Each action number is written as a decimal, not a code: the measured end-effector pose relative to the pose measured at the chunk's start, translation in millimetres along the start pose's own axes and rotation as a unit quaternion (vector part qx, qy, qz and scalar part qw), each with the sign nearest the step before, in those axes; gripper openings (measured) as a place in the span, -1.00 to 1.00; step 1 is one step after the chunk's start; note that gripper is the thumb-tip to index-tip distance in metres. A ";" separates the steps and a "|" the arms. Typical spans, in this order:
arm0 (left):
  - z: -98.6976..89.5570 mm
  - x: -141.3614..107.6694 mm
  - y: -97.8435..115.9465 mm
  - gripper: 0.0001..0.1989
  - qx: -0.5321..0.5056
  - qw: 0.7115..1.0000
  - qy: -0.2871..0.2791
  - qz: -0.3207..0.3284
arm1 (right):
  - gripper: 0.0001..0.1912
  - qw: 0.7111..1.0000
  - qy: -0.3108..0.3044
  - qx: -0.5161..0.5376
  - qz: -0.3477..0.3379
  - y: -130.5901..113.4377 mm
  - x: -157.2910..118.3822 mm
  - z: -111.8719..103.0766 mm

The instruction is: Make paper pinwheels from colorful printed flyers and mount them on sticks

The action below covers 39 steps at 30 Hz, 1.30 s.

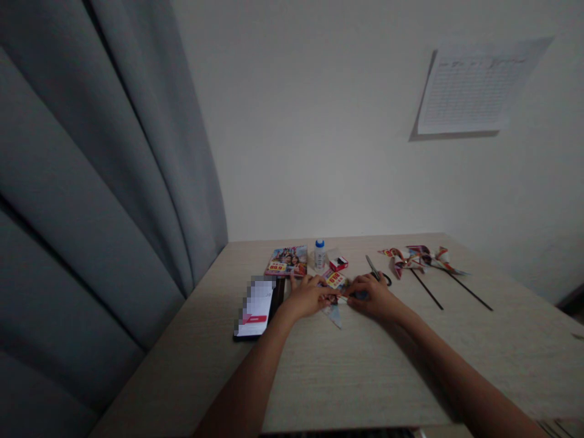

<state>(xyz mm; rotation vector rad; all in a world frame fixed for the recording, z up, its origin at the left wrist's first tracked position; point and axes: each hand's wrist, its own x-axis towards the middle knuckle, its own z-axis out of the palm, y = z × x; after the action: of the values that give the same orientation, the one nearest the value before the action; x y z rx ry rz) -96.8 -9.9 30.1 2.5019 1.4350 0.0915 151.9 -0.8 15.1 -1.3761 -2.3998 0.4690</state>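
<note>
A cut piece of colourful printed paper lies on the table between my hands, one pointed corner toward me and a yellow-marked part at the far side. My left hand presses its fingers on the paper's left side. From the right, my right hand grips the paper's middle with its fingertips drawn together. Just beyond my right hand lie scissors with dark handles, partly hidden by the fingers. Two paper pinwheels on black sticks rest farther right.
A phone with a lit screen lies left of my left arm. Behind it is a printed booklet. A blue-capped bottle stands upright beside a small red box. The wall is at the back; a grey curtain hangs left.
</note>
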 end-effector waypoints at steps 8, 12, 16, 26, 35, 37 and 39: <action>4.5 1.3 -3.4 -0.62 0.008 1.000 0.018 0.004 | -0.75 1.000 -0.001 -0.005 0.003 -0.8 -0.7 -0.5; 4.5 0.7 -3.4 -0.54 0.004 1.000 0.020 0.002 | -0.75 1.000 -0.004 -0.001 0.003 0.2 -0.5 -0.1; 4.5 0.2 -3.4 -0.53 0.006 1.000 0.020 0.003 | -0.75 1.000 0.005 -0.006 -0.003 1.3 -0.5 1.2; 5.8 1.7 -6.3 -0.66 -0.009 1.000 0.023 0.013 | -0.74 1.000 0.004 -0.006 0.002 1.9 0.4 1.4; 5.1 1.8 -7.0 -0.66 -0.011 1.000 0.019 0.018 | -0.77 1.000 0.004 0.003 0.000 -0.1 -0.8 0.0; 5.2 1.9 -6.8 -0.66 -0.015 1.000 0.018 0.017 | -0.77 1.000 0.000 0.003 0.003 0.4 -0.7 0.2; 5.5 2.2 -6.6 -0.66 -0.017 1.000 0.019 0.013 | -0.76 1.000 -0.001 0.002 0.005 0.6 -0.8 0.4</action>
<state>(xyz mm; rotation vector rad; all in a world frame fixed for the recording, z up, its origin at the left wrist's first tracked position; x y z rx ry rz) -100.2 -5.9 22.9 2.5046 1.4033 0.1680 152.6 -1.2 14.5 -1.3858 -2.3933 0.4785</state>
